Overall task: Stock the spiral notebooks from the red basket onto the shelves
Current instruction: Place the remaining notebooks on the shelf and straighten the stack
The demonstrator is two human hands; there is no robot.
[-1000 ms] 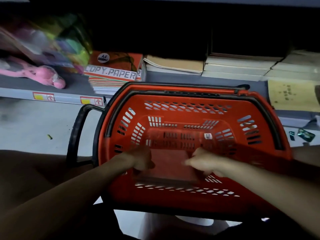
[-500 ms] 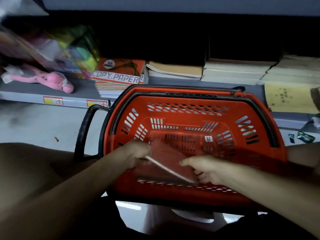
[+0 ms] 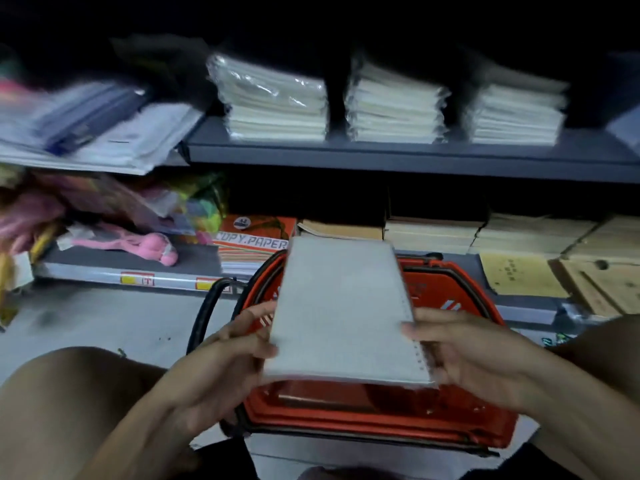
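Observation:
I hold a spiral notebook (image 3: 341,310) flat above the red basket (image 3: 446,292), its pale grey face up and its wire spiral along the right edge. My left hand (image 3: 228,355) grips its left edge and my right hand (image 3: 464,351) grips its right edge near the spiral. The basket stands on the floor in front of the shelves, and the notebook hides most of its inside. The upper shelf (image 3: 408,157) carries three stacks of wrapped white notebooks (image 3: 391,105). The lower shelf (image 3: 114,265) holds brown notebook stacks (image 3: 433,233).
An orange copy paper pack (image 3: 256,237) lies on the lower shelf just behind the basket. A pink soft toy (image 3: 138,245) and coloured packets sit to the left. Loose folders (image 3: 86,129) overhang the upper left shelf. My knees flank the basket.
Both hands lifted the notebook out of the basket and turned it so its grey side faces up. The view tilted upward, showing the upper shelf.

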